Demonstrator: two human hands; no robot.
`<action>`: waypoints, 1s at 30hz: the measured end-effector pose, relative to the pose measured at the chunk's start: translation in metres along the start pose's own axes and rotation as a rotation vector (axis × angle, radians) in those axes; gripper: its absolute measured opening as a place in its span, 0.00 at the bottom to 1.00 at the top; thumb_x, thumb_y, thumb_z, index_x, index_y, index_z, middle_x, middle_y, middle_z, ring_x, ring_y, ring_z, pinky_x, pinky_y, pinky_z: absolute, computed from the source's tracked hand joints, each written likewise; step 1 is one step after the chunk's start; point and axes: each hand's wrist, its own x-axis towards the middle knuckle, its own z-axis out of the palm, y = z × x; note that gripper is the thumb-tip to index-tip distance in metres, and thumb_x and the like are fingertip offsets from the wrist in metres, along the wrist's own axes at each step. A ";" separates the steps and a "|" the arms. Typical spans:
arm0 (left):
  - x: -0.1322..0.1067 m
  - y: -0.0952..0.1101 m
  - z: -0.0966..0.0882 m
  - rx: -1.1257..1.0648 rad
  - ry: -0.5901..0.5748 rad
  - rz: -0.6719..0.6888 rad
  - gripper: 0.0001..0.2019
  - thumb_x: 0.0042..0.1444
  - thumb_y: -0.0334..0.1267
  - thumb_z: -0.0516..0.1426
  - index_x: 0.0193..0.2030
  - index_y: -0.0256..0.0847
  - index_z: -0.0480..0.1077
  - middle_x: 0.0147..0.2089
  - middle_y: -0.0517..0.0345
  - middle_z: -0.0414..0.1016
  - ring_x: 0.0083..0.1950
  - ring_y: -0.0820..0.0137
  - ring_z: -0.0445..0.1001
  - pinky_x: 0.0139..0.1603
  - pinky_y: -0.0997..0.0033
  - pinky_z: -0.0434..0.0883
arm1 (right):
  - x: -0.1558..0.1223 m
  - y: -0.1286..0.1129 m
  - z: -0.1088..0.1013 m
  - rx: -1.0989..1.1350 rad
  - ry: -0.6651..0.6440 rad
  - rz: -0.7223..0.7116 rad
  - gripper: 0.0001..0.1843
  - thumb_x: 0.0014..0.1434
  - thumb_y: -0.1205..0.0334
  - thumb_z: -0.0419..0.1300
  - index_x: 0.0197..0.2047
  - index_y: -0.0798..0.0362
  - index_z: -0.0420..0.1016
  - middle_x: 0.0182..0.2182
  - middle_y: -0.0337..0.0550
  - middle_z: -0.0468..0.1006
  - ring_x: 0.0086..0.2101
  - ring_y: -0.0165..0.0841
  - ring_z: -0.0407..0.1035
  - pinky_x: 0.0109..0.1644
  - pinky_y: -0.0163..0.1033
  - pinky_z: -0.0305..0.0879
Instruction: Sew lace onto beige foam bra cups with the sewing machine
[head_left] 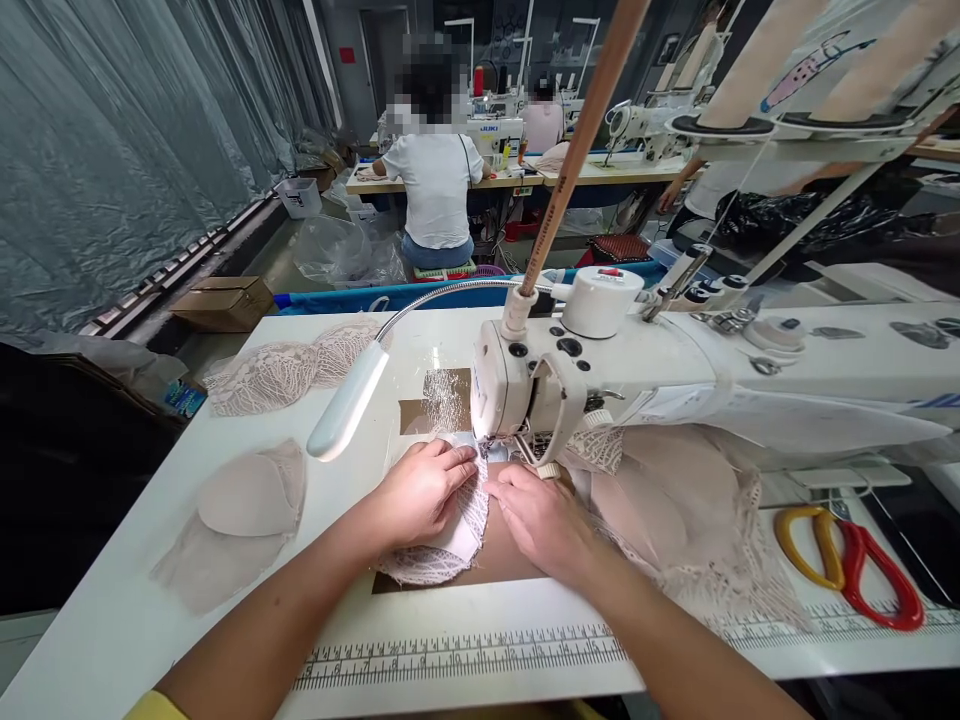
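A lace-covered bra cup point(463, 535) lies beneath the head of a white sewing machine point(501, 385), its edge running to the presser foot. My left hand point(427, 490) is over the cup, fingers bent together and gripping the fabric just left of the needle area; its thumb is mostly hidden. On the other side, my right hand point(536, 515) has its fingers closed at the cup's right edge, close to the foot. The needle tip is too small to make out. More beige lace bra pieces point(660, 500) are heaped right of my right hand.
Beige cups point(247, 490) and a lace piece point(274, 375) lie on the left of the white table point(337, 590). A lamp point(349, 405) arches over it. Scissors point(847, 560) with yellow and red handles rest at right. A printed ruler point(465, 655) runs along the front. People sit beyond.
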 end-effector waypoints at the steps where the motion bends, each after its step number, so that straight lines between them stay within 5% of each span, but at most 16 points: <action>1: -0.001 0.000 -0.001 -0.002 0.007 -0.003 0.20 0.56 0.28 0.51 0.56 0.36 0.69 0.58 0.50 0.71 0.51 0.59 0.68 0.51 0.58 0.70 | 0.000 0.001 0.000 0.019 0.007 0.000 0.17 0.59 0.76 0.49 0.42 0.54 0.76 0.34 0.45 0.74 0.33 0.33 0.67 0.35 0.36 0.59; 6: -0.004 0.002 -0.002 0.002 0.014 -0.016 0.17 0.58 0.30 0.51 0.53 0.34 0.70 0.50 0.46 0.73 0.47 0.60 0.70 0.47 0.59 0.71 | -0.001 0.004 -0.002 0.036 0.027 0.046 0.19 0.58 0.77 0.47 0.45 0.54 0.75 0.37 0.45 0.76 0.32 0.32 0.67 0.36 0.36 0.62; 17: -0.003 0.005 0.009 0.053 0.006 0.056 0.19 0.63 0.32 0.48 0.59 0.32 0.66 0.59 0.48 0.69 0.52 0.57 0.66 0.50 0.56 0.69 | 0.003 -0.001 0.001 -0.129 -0.014 0.037 0.19 0.59 0.75 0.51 0.50 0.55 0.76 0.35 0.46 0.75 0.30 0.33 0.65 0.33 0.37 0.59; 30: 0.000 -0.002 0.011 0.089 0.026 0.086 0.20 0.60 0.30 0.50 0.59 0.32 0.67 0.60 0.46 0.69 0.52 0.56 0.66 0.50 0.55 0.68 | 0.006 0.000 0.009 -0.212 0.036 0.036 0.20 0.60 0.74 0.50 0.51 0.59 0.76 0.33 0.49 0.76 0.32 0.37 0.69 0.34 0.39 0.64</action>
